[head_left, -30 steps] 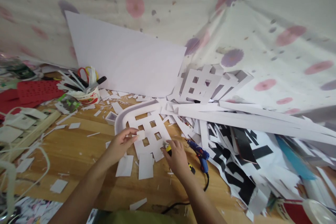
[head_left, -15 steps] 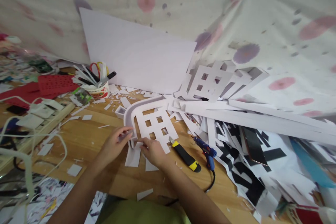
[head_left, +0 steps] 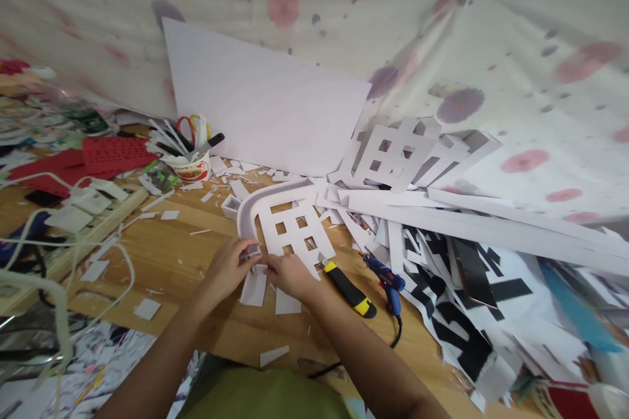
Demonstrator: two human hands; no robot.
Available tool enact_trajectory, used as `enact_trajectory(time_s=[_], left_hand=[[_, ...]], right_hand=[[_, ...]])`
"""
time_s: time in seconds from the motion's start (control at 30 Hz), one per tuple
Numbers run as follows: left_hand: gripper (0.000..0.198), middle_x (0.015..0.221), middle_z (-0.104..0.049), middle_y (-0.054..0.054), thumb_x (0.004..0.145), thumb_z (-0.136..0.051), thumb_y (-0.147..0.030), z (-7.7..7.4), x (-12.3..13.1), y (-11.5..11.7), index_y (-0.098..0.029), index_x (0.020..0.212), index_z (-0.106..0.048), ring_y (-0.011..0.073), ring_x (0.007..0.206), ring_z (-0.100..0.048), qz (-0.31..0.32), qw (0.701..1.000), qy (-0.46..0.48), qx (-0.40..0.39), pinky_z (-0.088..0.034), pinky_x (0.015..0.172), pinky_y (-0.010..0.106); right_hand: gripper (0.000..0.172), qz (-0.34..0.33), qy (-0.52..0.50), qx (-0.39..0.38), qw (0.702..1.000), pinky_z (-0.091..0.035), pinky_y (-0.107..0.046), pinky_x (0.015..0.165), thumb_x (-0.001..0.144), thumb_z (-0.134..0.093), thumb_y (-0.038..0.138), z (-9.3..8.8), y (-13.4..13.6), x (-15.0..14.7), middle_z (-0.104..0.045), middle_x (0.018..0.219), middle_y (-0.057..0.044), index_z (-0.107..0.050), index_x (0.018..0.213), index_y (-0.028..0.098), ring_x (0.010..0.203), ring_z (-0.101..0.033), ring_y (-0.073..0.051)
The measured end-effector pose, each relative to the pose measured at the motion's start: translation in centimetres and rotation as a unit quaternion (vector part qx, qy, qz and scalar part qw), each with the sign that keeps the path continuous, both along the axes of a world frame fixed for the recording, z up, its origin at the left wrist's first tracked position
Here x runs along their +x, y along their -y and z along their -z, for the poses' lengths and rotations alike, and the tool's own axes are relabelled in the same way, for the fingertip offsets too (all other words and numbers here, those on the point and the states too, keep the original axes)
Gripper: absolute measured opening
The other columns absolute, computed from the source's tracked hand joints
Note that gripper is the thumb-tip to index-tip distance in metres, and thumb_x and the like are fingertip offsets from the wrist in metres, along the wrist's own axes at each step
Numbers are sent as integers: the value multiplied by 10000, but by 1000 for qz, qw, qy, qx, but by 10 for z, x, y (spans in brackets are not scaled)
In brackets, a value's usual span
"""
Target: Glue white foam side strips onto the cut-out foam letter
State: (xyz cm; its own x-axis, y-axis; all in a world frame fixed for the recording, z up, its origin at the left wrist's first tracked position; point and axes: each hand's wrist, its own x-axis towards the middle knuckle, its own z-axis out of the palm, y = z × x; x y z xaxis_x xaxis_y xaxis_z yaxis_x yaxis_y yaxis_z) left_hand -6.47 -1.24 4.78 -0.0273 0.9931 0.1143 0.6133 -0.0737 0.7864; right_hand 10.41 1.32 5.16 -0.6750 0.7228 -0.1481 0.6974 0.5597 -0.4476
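A white foam-board character piece [head_left: 293, 222] with square cut-outs lies flat on the wooden table, with a curved white strip [head_left: 255, 200] standing along its left and far edges. My left hand [head_left: 230, 268] pinches the near end of that strip from the left. Close beside it, my right hand [head_left: 291, 273] has its fingers closed at the same end; its fingertips partly hide what they grip. A black and yellow utility knife [head_left: 348, 289] lies right of my right hand. Beyond it rests a blue glue gun [head_left: 388, 280] with a black cord.
A tub of tools [head_left: 192, 167] stands at the back left, near a power strip [head_left: 111, 219] with white cables. A large white board [head_left: 265, 98] leans on the curtain. Long white strips [head_left: 442, 216], a dark phone [head_left: 474, 272] and printed sheets [head_left: 462, 327] crowd the right side.
The view has shifted slightly, so most things on the left sit a little further right. Both hands stay at the strip's near end, my right hand's fingers now more bunched together.
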Motion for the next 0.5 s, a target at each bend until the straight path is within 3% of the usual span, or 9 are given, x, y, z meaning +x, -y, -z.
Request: enact_trajectory(time_s=[0.13, 0.37, 0.5], left_hand=[[247, 756, -565, 39, 740, -547, -326, 4, -1, -1, -180, 921, -629, 192, 751, -517, 23, 999, -41, 8, -434, 689, 313], [289, 804, -578, 24, 806, -466, -327, 3, -11, 3, -207, 1042, -580, 174, 792, -560, 90, 996, 0, -23, -453, 714, 291], [286, 816, -592, 28, 808, -460, -322, 2, -11, 5, -219, 1043, -586, 175, 801, -565, 93, 995, 0, -24, -455, 714, 284]], right_hand=[[294, -23, -12, 1, 1000, -432, -248, 705, 862, -487, 233, 2, -1, 2, -699, 886, -55, -591, 1136, 209, 793, -643, -184], [288, -50, -39, 39, 997, -432, -249, 710, 878, -476, 226, 13, 2, 4, -698, 901, -63, -581, 1146, 224, 797, -642, -186], [283, -62, -22, 64, 996, -433, -254, 689, 882, -470, 225, 13, 3, 4, -697, 879, -73, -573, 1144, 202, 777, -640, -192]])
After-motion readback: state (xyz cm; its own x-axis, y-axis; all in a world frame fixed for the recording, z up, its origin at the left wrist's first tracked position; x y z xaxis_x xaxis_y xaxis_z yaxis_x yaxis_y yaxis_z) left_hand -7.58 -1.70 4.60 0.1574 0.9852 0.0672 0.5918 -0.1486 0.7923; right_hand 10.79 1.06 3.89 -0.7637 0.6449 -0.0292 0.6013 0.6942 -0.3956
